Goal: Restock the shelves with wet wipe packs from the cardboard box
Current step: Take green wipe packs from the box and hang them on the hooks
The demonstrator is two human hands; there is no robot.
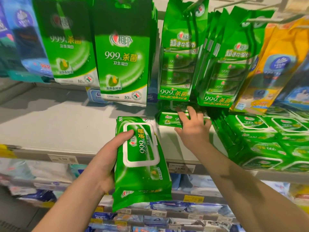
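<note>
The light is bright and comes from above. Hanging packs drop soft shadows on the shelf. Edges bend and look blurry, mostly at the left.

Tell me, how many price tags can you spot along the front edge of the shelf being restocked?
2: one price tag at left, reading 5.99, and another price tag under the right forearm, reading 19.9. More may be hidden behind the held pack.
</note>
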